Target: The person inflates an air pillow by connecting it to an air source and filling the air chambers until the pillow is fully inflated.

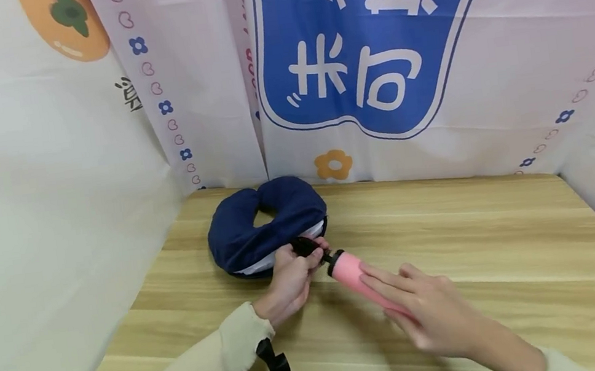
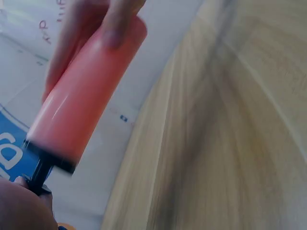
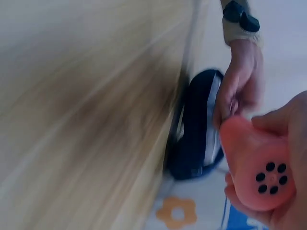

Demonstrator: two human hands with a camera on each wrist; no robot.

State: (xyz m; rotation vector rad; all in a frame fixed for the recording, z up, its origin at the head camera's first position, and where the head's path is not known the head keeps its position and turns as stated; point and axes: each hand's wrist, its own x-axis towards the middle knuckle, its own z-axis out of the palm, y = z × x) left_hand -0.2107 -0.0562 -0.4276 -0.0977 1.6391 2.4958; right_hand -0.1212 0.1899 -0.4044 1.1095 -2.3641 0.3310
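A pink hand pump (image 1: 354, 270) with a black end cap slants over the table in the head view. My right hand (image 1: 438, 310) grips its barrel. Around the black handle (image 1: 305, 246) at the pump's far end curl the fingers of my left hand (image 1: 289, 276). A short black rod (image 2: 41, 172) shows between cap and handle in the left wrist view. Just beyond the left hand lies a navy U-shaped neck pillow (image 1: 239, 236), its cover parted along the near edge over a whitish lining (image 1: 257, 266). The right wrist view shows the pump's holed end (image 3: 272, 178).
The wood-grain table (image 1: 505, 246) extends to the right of the pump. Behind it hangs a printed white cloth (image 1: 219, 96) with a blue sign, and another white sheet (image 1: 28, 212) stands along the left side. A black wrist mount (image 1: 273, 360) sticks out from the left sleeve.
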